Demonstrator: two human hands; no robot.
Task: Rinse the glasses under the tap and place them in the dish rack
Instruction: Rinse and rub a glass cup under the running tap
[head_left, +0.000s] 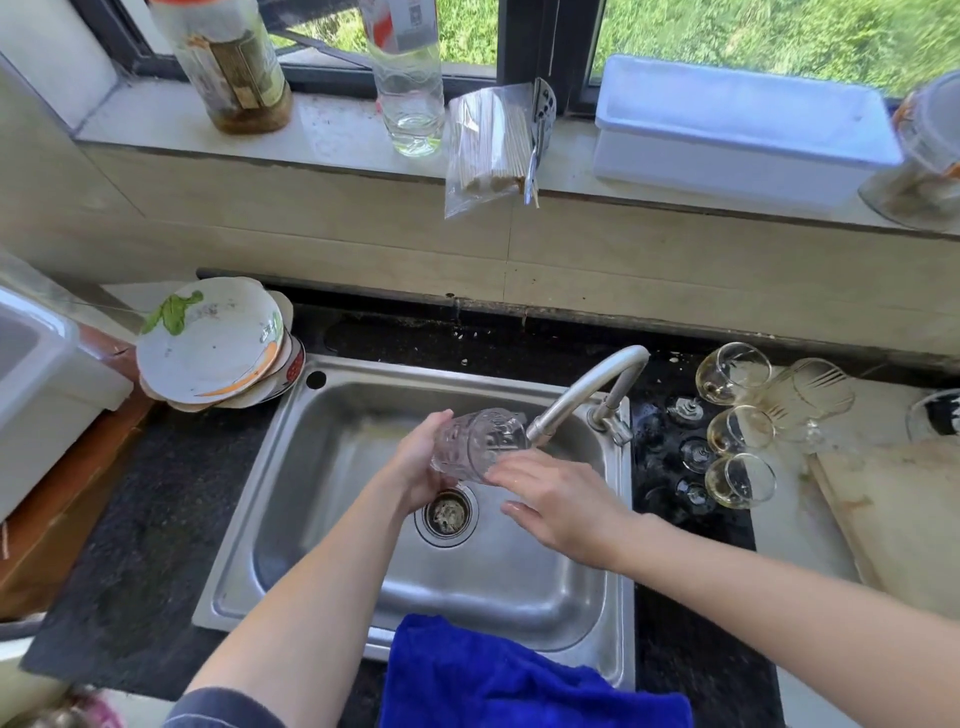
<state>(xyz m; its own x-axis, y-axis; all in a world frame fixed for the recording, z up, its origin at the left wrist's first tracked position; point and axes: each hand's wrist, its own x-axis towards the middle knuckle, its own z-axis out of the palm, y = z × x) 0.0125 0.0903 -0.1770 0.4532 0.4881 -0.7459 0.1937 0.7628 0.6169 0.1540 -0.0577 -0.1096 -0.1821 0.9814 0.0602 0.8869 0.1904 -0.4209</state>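
Glass: tilted at tap spout.
Left hand: fingers curled round it.
Right hand: fingers straight, touching it — no grip.
Risk: wet slip — chip on spout.

Domestic kitchen. Observed: stainless sink with swivel tap set in a dark speckled stone counter, stack of patterned plates beside the basin, stemmed glasses lying on the right. Window sill above carries a stained bottle, a bag of wooden sticks and a white lidded box; grass outside.
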